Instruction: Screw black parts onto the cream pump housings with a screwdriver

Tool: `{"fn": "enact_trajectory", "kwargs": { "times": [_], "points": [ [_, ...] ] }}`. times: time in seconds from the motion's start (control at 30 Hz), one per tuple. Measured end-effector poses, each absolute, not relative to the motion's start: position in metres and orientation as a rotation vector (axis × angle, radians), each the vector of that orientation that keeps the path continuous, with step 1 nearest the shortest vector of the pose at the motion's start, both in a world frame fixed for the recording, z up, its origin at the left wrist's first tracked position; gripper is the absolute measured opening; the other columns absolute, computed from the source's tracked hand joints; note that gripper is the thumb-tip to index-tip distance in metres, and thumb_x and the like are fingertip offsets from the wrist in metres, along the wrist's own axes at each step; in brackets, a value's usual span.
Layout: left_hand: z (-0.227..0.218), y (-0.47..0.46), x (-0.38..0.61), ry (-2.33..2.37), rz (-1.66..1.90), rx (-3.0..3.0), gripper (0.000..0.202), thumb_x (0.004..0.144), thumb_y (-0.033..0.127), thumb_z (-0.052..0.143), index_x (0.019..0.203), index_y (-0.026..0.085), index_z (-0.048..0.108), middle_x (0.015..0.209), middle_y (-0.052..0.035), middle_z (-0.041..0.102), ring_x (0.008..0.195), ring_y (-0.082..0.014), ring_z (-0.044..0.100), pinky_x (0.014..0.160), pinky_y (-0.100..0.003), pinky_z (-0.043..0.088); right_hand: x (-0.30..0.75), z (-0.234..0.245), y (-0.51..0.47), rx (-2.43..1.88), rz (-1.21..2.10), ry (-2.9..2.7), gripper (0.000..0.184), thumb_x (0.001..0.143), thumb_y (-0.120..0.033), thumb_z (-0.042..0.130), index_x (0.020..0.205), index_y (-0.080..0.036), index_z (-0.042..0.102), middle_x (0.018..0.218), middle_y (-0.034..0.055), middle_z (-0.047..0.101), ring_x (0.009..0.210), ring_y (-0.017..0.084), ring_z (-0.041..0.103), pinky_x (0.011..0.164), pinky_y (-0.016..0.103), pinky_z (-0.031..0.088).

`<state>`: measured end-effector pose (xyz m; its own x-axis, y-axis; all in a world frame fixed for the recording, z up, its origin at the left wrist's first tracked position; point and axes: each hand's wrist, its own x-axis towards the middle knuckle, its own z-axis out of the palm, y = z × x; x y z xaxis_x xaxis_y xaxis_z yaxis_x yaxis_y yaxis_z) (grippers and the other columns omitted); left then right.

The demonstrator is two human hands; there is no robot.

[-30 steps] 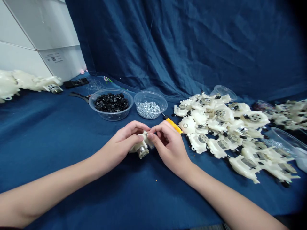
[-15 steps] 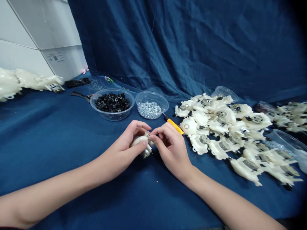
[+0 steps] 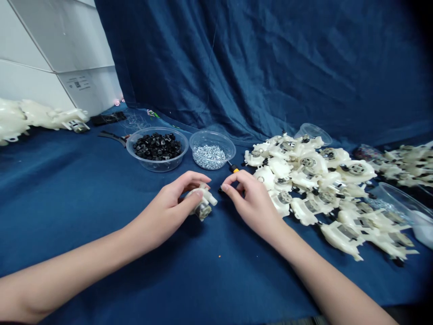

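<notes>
My left hand (image 3: pixel 179 198) is closed round a cream plastic housing with a metal motor (image 3: pixel 204 208), held just above the blue cloth. To its right, my right hand (image 3: pixel 248 194) pinches a small black plastic part (image 3: pixel 221 190) between thumb and forefinger, a short gap away from the housing. Behind the right hand lies a screwdriver (image 3: pixel 233 168), its yellow handle mostly covered by the fingers. Beyond both hands stand a clear bowl of black plastic parts (image 3: pixel 157 168) and a clear bowl of silver screws (image 3: pixel 211 166).
A heap of cream motor housings (image 3: pixel 307 176) spreads over the right side, with another clear container (image 3: pixel 399 198) beside it. More cream housings (image 3: pixel 40 115) lie at far left, before white boxes (image 3: pixel 84 85). A blue curtain (image 3: pixel 237 67) hangs behind.
My right hand has drawn back to the right, away from the housing, with the black part in its fingertips. The left hand has turned the housing slightly, showing more of it.
</notes>
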<state>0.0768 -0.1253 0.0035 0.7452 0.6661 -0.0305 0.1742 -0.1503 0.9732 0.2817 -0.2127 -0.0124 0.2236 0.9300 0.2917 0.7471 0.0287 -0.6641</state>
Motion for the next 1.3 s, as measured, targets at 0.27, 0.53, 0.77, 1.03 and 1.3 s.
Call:
{"fn": "enact_trajectory", "kwargs": {
  "times": [0.27, 0.53, 0.77, 1.03, 1.3],
  "points": [
    [0.013, -0.130, 0.073, 0.638, 0.495, 2.051, 0.030, 0.097, 0.042, 0.058, 0.124, 0.029, 0.063, 0.126, -0.0015, 0.068, 0.114, -0.0194, 0.065, 0.102, -0.034, 0.051, 0.279, -0.030, -0.203, -1.784, 0.186, -1.780, 0.015, 0.098, -0.007, 0.050, 0.092, -0.020, 0.055, 0.092, 0.0046, 0.059, 0.085, 0.021, 0.055, 0.075, 0.035, 0.040],
    [0.003, -0.125, 0.081, 0.686, 0.543, 1.899, 0.040, 0.097, 0.053, 0.057, 0.124, 0.026, 0.066, 0.116, -0.0031, 0.073, 0.110, -0.0186, 0.068, 0.092, -0.030, 0.054, 0.272, -0.015, -0.206, -1.392, 0.527, -1.387, 0.010, 0.104, -0.029, 0.057, 0.098, -0.021, 0.061, 0.088, -0.0001, 0.062, 0.075, 0.014, 0.055, 0.068, 0.029, 0.044],
    [0.007, -0.121, 0.076, 0.593, 0.681, 1.765, 0.031, 0.083, 0.043, 0.080, 0.111, 0.028, 0.080, 0.100, 0.0018, 0.082, 0.093, -0.0128, 0.074, 0.081, -0.018, 0.056, 0.249, -0.008, -0.216, -1.186, 0.519, -1.407, 0.006, 0.102, -0.028, 0.063, 0.098, -0.022, 0.064, 0.096, 0.0023, 0.066, 0.089, 0.016, 0.063, 0.075, 0.031, 0.049],
    [0.007, -0.124, 0.070, 0.610, 0.847, 1.892, 0.008, 0.082, 0.030, 0.082, 0.089, 0.027, 0.084, 0.090, 0.0031, 0.083, 0.081, -0.0106, 0.076, 0.073, -0.014, 0.056, 0.242, -0.008, -0.217, -1.170, 0.415, -1.464, 0.005, 0.102, -0.024, 0.061, 0.098, -0.022, 0.063, 0.100, 0.0028, 0.063, 0.090, 0.016, 0.060, 0.075, 0.031, 0.049],
    [0.015, -0.124, 0.073, 0.642, 0.923, 1.704, 0.015, 0.077, 0.026, 0.087, 0.091, 0.025, 0.082, 0.090, 0.0041, 0.082, 0.084, -0.0087, 0.076, 0.075, -0.009, 0.059, 0.249, -0.001, -0.219, -1.169, 0.619, -1.315, 0.010, 0.103, -0.029, 0.062, 0.095, -0.022, 0.063, 0.097, 0.0006, 0.054, 0.081, 0.011, 0.052, 0.068, 0.026, 0.043]
  ]
}}
